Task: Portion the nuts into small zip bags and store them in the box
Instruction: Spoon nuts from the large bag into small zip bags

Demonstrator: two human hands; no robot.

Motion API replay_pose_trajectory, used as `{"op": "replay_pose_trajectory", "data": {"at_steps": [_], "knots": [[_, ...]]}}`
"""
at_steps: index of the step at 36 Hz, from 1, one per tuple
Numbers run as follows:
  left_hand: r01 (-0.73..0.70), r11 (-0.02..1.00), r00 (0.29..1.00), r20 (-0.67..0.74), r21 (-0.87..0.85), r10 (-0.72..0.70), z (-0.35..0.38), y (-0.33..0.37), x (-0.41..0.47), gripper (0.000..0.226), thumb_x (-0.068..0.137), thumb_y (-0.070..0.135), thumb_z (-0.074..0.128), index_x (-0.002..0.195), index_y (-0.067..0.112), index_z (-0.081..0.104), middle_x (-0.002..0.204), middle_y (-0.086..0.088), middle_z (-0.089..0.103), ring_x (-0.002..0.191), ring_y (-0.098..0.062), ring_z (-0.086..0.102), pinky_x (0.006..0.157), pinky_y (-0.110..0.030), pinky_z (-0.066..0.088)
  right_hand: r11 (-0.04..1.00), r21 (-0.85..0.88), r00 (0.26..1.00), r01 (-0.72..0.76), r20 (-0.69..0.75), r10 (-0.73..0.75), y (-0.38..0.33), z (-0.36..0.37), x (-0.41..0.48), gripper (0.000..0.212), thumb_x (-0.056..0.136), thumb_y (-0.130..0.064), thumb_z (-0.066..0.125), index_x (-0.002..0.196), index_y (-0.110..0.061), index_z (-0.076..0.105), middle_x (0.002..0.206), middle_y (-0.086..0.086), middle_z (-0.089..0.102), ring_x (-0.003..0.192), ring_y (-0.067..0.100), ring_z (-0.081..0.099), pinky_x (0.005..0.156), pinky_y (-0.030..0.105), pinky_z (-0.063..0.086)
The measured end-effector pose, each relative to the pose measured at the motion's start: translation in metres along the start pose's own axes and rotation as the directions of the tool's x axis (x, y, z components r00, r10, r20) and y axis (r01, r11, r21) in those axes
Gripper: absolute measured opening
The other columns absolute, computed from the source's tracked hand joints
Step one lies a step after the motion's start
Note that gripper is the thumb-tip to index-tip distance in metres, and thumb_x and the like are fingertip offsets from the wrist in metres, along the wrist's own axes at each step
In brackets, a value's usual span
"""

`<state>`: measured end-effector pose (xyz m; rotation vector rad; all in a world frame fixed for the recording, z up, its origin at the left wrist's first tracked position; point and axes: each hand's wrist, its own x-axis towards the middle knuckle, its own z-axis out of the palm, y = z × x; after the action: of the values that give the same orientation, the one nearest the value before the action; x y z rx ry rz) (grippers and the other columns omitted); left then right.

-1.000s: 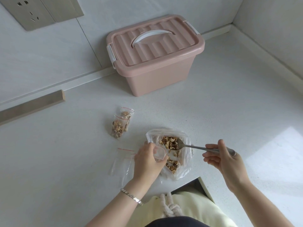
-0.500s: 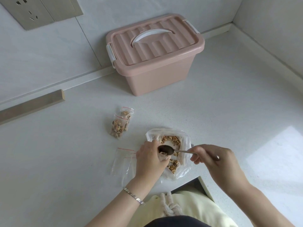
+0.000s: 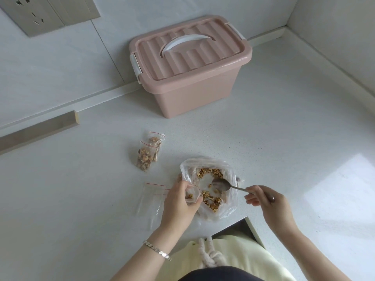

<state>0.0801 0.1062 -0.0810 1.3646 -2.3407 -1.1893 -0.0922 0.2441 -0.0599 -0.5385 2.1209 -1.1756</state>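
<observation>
Ok, counts first. One pink box [image 3: 190, 94], lid on and white handle folded flat, at the back of the counter [image 3: 284, 138] against the wall. Two filled zip bags [image 3: 145, 157], red strip at the top of each, lie overlapping between the box and the large clear bag [image 3: 229, 199]. That's one large bag, lying open near the counter's front edge, with loose nuts [image 3: 209, 172] spread inside. Empty zip bags [image 3: 151, 199] lie flat on the counter just left of the left hand. There are at least two going by the red strips, but they overlap, so I can't tell the exact count. One spoon [image 3: 222, 184]. One small zip bag [image 3: 192, 194] in hand. Left hand [image 3: 178, 205]: fingers curled round the small zip bag, mouth held open, a few nut pieces inside, over the near-left side of the large clear bag. Right hand [image 3: 267, 201]: thumb and fingers pinch the end of the spoon handle. The spoon bowl sits over the large bag's opening and looks empty. Can't tell if it touches the nuts. One bracelet [image 3: 157, 250] on the left wrist.
</observation>
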Motion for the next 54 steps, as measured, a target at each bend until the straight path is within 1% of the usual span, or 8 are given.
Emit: {"op": "replay_pose_trajectory", "data": {"at_steps": [7, 14, 20, 31, 40, 42, 46, 54], "knots": [[0.020, 1.000, 1.000, 0.025, -0.016, -0.019, 0.000, 0.000, -0.002, 0.026, 0.081, 0.029, 0.069, 0.100, 0.020, 0.053, 0.101, 0.011, 0.057, 0.096, -0.008, 0.053, 0.082, -0.026, 0.047, 0.958, 0.205, 0.980, -0.199, 0.070, 0.189, 0.014, 0.016, -0.009, 0.027, 0.094, -0.013, 0.046, 0.083, -0.002, 0.068, 0.063, 0.008, 0.070, 0.059, 0.019, 0.066, 0.058, 0.021, 0.055], [0.020, 1.000, 1.000, 0.022, -0.018, -0.019, -0.001, 0.002, -0.001, 0.028, 0.082, 0.031, 0.067, 0.104, 0.021, 0.052, 0.103, 0.011, 0.055, 0.096, -0.006, 0.053, 0.078, -0.016, 0.043, 0.793, 0.434, 0.901, -0.428, 0.138, 0.411, 0.015, 0.018, -0.007, 0.035, 0.097, -0.025, 0.041, 0.084, -0.003, 0.065, 0.071, 0.017, 0.069, 0.064, 0.023, 0.066, 0.054, 0.019, 0.055], [-0.002, 1.000, 0.999, -0.055, -0.008, 0.001, -0.002, 0.002, -0.001, 0.025, 0.078, 0.026, 0.071, 0.096, 0.019, 0.055, 0.093, 0.014, 0.054, 0.093, -0.011, 0.055, 0.083, -0.031, 0.048, 0.656, 0.572, 0.864, -0.493, 0.234, 0.446, 0.016, 0.006, -0.004, 0.037, 0.097, -0.031, 0.039, 0.091, -0.003, 0.062, 0.064, 0.010, 0.069, 0.056, 0.016, 0.066, 0.051, 0.020, 0.053], [-0.002, 0.998, 1.000, -0.019, 0.064, 0.003, 0.001, 0.007, 0.004, 0.029, 0.080, 0.030, 0.069, 0.101, 0.018, 0.053, 0.093, 0.009, 0.051, 0.093, -0.012, 0.050, 0.085, -0.032, 0.047, 0.929, 0.361, 0.996, -0.078, 0.064, 0.059, -0.054, -0.011, -0.014, 0.035, 0.092, -0.025, 0.043, 0.081, -0.003, 0.067, 0.064, 0.013, 0.069, 0.058, 0.022, 0.066, 0.056, 0.022, 0.054], [-0.030, 0.995, 1.000, -0.001, 0.096, 0.031, 0.000, 0.011, 0.005, 0.026, 0.081, 0.032, 0.066, 0.095, 0.018, 0.049, 0.091, 0.009, 0.049, 0.091, -0.011, 0.047, 0.083, -0.028, 0.045, 0.943, -0.015, 0.936, 0.332, 0.131, -0.327, -0.070, -0.006, -0.029, 0.049, 0.074, -0.076, 0.041, 0.087, -0.037, 0.068, 0.070, -0.013, 0.069, 0.066, 0.005, 0.065, 0.064, 0.013, 0.049], [-0.023, 0.997, 1.000, -0.003, 0.073, 0.024, -0.001, 0.010, 0.004, 0.026, 0.081, 0.031, 0.067, 0.096, 0.020, 0.049, 0.091, 0.012, 0.048, 0.093, -0.012, 0.049, 0.084, -0.030, 0.045, 0.942, -0.003, 0.938, 0.336, 0.091, -0.335, -0.069, -0.008, -0.027, 0.043, 0.078, -0.069, 0.044, 0.086, -0.036, 0.069, 0.069, -0.012, 0.069, 0.065, 0.005, 0.064, 0.063, 0.012, 0.048], [0.006, 0.997, 1.000, 0.019, 0.077, -0.008, -0.003, 0.003, 0.002, 0.026, 0.080, 0.034, 0.068, 0.094, 0.024, 0.049, 0.091, 0.012, 0.052, 0.091, -0.012, 0.053, 0.083, -0.031, 0.046, 0.976, -0.003, 0.975, 0.220, 0.030, -0.219, -0.052, -0.011, -0.018, 0.024, 0.089, -0.019, 0.054, 0.072, -0.027, 0.069, 0.068, -0.005, 0.069, 0.059, 0.008, 0.063, 0.059, 0.011, 0.047], [0.114, 0.982, 0.976, 0.167, 0.150, -0.139, -0.005, -0.005, -0.001, 0.025, 0.082, 0.034, 0.065, 0.100, 0.023, 0.051, 0.097, 0.013, 0.062, 0.093, -0.012, 0.060, 0.087, -0.034, 0.047, 0.997, -0.072, 1.000, 0.010, 0.029, -0.008, -0.005, -0.004, -0.010, 0.025, 0.091, -0.019, 0.053, 0.071, -0.025, 0.068, 0.061, -0.002, 0.068, 0.058, 0.008, 0.063, 0.059, 0.015, 0.049]]}}
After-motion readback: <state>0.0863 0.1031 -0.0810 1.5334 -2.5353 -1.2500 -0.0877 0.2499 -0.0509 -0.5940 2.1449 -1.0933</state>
